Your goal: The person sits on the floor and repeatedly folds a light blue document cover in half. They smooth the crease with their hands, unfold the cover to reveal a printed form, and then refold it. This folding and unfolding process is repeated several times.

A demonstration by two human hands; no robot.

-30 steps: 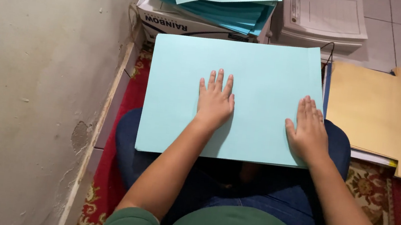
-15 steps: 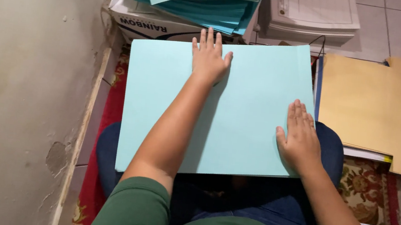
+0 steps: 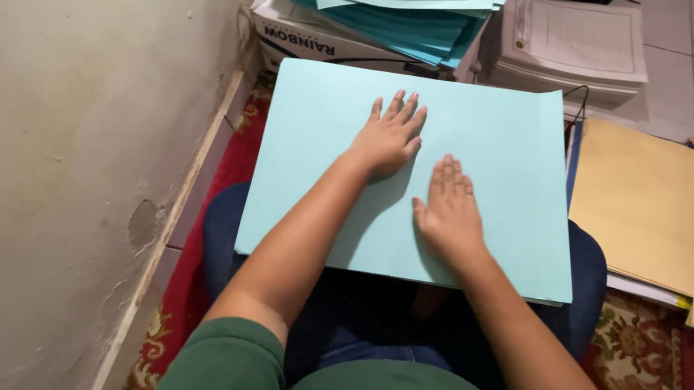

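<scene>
Head view: a light blue folder [image 3: 491, 150] lies across my lap. My left hand [image 3: 388, 139] rests flat on its upper middle, fingers spread. My right hand [image 3: 448, 208] lies flat just beside it, lower down, fingers together. Tan folders [image 3: 667, 214] sit to the right.

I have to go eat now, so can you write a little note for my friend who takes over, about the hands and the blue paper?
Left hand: flat, palm down, fingers spread, on the upper middle of the light blue folder.
Right hand: flat on the folder, just below and right of the left.
Neither hand has a grip on anything.
The folder lies closed across the lap.
Brown folders lie to the right; a stack of blue papers sits ahead.
Done: folder pressed flat.
Left: cannot tell.
</scene>
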